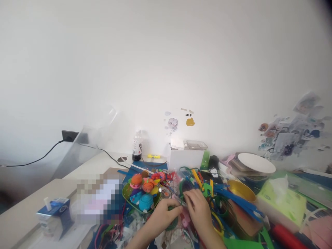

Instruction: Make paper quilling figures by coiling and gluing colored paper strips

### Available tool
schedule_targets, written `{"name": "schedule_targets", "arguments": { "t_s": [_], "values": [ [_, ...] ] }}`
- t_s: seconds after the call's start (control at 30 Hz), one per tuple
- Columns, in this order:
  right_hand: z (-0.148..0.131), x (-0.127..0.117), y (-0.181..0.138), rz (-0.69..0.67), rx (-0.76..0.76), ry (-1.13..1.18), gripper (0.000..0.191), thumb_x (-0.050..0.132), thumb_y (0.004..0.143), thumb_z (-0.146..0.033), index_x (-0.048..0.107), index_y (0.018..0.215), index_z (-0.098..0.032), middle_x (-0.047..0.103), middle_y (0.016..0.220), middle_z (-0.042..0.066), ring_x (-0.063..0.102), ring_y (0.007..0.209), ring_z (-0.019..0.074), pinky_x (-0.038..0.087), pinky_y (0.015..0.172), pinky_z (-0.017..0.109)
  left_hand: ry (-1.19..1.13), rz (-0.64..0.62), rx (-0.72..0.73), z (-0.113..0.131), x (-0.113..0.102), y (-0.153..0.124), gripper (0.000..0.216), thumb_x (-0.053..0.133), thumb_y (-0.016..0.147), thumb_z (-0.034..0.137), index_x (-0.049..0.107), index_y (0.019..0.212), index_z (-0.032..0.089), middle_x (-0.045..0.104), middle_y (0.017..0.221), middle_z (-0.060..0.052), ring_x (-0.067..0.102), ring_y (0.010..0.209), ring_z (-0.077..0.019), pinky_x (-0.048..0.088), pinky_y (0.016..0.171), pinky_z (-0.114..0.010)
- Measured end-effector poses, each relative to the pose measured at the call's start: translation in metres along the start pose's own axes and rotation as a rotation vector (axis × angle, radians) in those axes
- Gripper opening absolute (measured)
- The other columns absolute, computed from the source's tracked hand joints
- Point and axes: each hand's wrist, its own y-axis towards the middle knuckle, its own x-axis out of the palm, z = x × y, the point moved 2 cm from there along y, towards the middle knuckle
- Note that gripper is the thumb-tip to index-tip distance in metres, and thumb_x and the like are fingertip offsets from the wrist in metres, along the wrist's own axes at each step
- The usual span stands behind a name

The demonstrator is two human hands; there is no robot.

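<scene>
My left hand (166, 213) is closed around a dark green round item (172, 224), which looks like a roll or coil. Its thumb points toward my other hand, and the palm hides part of the item. Close by on the right, my right hand (198, 208) has its fingertips pinched together; whatever lies between them is too small to make out. Just beyond the hands sits a dark ring-shaped roll (186, 186). Left of them, a green bowl (126, 195) carries several colourful cupcake-like pieces (146, 201).
Craft scraps cover the table around the hands. At right are a gold round tin (241, 190), blue strips (240, 202), a tissue box (281, 204) and a white plate (256, 163). A bottle (137, 145) and white box (185, 158) stand near the wall; a drink carton (54, 218) is at left.
</scene>
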Motion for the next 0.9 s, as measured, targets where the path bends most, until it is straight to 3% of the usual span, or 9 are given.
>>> {"name": "schedule_targets", "arguments": {
  "t_s": [0.17, 0.37, 0.57, 0.73, 0.9],
  "values": [
    [-0.011, -0.002, -0.003, -0.011, -0.083, -0.023, 0.022, 0.039, 0.087, -0.019, 0.055, 0.102, -0.022, 0.062, 0.083, 0.006, 0.056, 0.076, 0.0202, 0.044, 0.070, 0.033, -0.031, -0.009, -0.016, 0.002, 0.001, 0.000, 0.028, 0.046, 0.073, 0.025, 0.054, 0.047, 0.016, 0.058, 0.050, 0.003, 0.051, 0.055, -0.0134, 0.038, 0.059, -0.022],
    [-0.009, 0.001, -0.004, -0.065, -0.054, 0.017, 0.016, 0.038, 0.088, -0.018, 0.052, 0.082, -0.021, 0.056, 0.074, 0.003, 0.052, 0.071, 0.0188, 0.041, 0.063, 0.031, -0.035, -0.018, -0.016, 0.003, 0.000, 0.000, 0.028, 0.046, 0.071, 0.022, 0.057, 0.047, 0.015, 0.059, 0.049, 0.002, 0.052, 0.055, -0.0132, 0.039, 0.059, -0.022],
    [0.001, 0.003, -0.003, -0.073, 0.001, 0.088, 0.017, 0.037, 0.089, -0.019, 0.051, 0.080, -0.021, 0.054, 0.075, 0.003, 0.049, 0.072, 0.0185, 0.038, 0.063, 0.029, -0.035, 0.031, -0.030, 0.003, 0.000, 0.002, 0.028, 0.047, 0.072, 0.025, 0.056, 0.047, 0.016, 0.058, 0.045, 0.002, 0.052, 0.052, -0.0136, 0.040, 0.060, -0.023],
    [0.007, 0.001, 0.001, -0.043, 0.099, 0.277, 0.018, 0.042, 0.087, -0.027, 0.052, 0.075, -0.020, 0.055, 0.073, 0.002, 0.050, 0.072, 0.0177, 0.038, 0.065, 0.027, -0.064, 0.031, 0.026, 0.004, 0.005, 0.001, 0.040, 0.042, 0.079, 0.035, 0.057, 0.048, 0.016, 0.061, 0.048, 0.000, 0.055, 0.055, -0.0139, 0.043, 0.065, -0.024],
    [0.012, -0.007, 0.012, 0.076, 0.294, 0.573, 0.034, 0.038, 0.087, -0.038, 0.049, 0.062, -0.019, 0.049, 0.060, 0.000, 0.049, 0.058, 0.0149, 0.038, 0.056, 0.024, -0.054, 0.064, 0.116, 0.002, 0.003, 0.002, 0.046, 0.042, 0.080, 0.047, 0.063, 0.054, 0.015, 0.063, 0.049, -0.003, 0.057, 0.055, -0.0154, 0.045, 0.064, -0.027]
  ]
}}
